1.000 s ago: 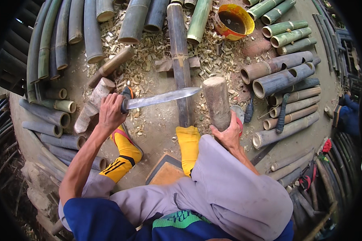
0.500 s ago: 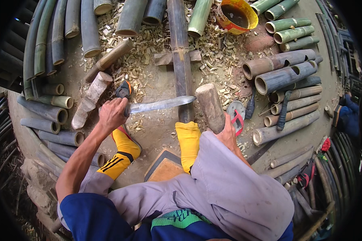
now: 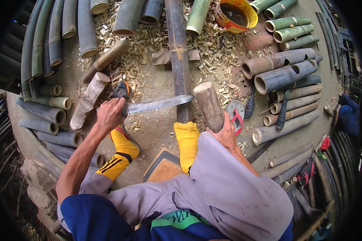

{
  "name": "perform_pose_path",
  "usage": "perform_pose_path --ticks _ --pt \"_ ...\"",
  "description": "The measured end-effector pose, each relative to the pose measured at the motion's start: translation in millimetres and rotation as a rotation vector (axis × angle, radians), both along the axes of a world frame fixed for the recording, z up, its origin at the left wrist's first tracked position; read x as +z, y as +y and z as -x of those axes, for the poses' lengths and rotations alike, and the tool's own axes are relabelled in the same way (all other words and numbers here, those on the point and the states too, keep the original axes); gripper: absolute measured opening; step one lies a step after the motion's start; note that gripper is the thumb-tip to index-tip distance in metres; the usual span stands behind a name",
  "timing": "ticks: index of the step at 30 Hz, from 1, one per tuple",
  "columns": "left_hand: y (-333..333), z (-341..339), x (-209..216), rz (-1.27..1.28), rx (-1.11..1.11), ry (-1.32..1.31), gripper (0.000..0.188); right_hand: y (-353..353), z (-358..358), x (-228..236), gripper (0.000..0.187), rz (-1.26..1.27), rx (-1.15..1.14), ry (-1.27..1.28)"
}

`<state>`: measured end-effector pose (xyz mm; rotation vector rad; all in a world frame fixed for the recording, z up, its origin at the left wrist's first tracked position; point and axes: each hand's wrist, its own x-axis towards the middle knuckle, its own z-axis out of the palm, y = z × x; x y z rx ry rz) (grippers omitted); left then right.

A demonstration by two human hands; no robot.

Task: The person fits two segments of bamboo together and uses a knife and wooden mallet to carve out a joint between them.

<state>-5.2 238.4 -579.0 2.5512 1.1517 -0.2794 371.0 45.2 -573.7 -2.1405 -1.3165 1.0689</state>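
Note:
My left hand [image 3: 111,113] is closed round the handle of a machete [image 3: 159,104]. Its long blade points right and lies across a dark bamboo pole [image 3: 179,66], with the tip just past the pole's right edge. Whether the blade touches the pole, I cannot tell. In my right hand [image 3: 226,131] is a thick wooden mallet [image 3: 209,105], gripped at its lower end and tilted up to the left, close to the blade's tip. The pole runs away from me over a wooden block [image 3: 161,59], its near end by my yellow-socked right foot [image 3: 186,140].
Wood chips [image 3: 142,56] litter the ground. Cut bamboo tubes lie left [image 3: 44,109] and right [image 3: 285,76]. A rough log [image 3: 89,100] lies left of the machete. A yellow bucket [image 3: 251,16] with dark liquid stands at the back. A sandal [image 3: 236,114] lies beside the mallet.
Both hands keep hold of the machete and mallet. The blade and mallet have shifted very slightly left in the picture, as has the surrounding scene.

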Motion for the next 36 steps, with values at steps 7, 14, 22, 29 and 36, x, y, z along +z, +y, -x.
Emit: perform_pose_path --ticks 7,14,22,29,36 --pt "2 3 -3 0.014 -0.003 0.003 0.040 1 0 1 0.081 -0.027 0.031 -0.027" --pt "9 -3 6 0.096 0.000 0.087 0.032 17 -27 20 0.080 -0.138 0.378 -0.108" --pt "11 -1 2 0.070 0.012 0.050 0.029 136 -54 36 0.070 -0.299 1.435 -0.396" --pt "12 -8 -2 0.024 0.006 0.052 0.029 107 0 56 0.060 -0.919 1.516 0.083" --pt "15 1 -11 -0.006 -0.005 0.059 0.028 103 14 60 0.038 -0.331 1.409 -0.128"
